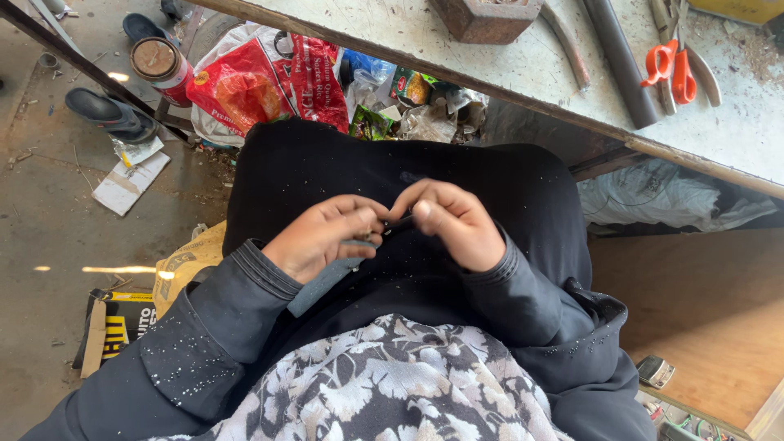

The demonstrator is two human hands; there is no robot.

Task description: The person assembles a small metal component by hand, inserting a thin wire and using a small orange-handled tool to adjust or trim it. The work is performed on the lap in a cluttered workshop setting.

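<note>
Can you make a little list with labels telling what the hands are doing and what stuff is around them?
left hand: holds a grey block and pinches a small dark piece
right hand: pinches the same piece from the other side
where: over the lap, on black cloth
bench: orange scissors, grey pipe, rusty block
under the bench: red bag, wrappers
floor: tin, sandals, cardboard

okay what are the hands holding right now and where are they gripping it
The left hand holds a grey flat bar near its upper end. Both hands' fingers pinch a small dark piece between them; what it is cannot be told.
</note>
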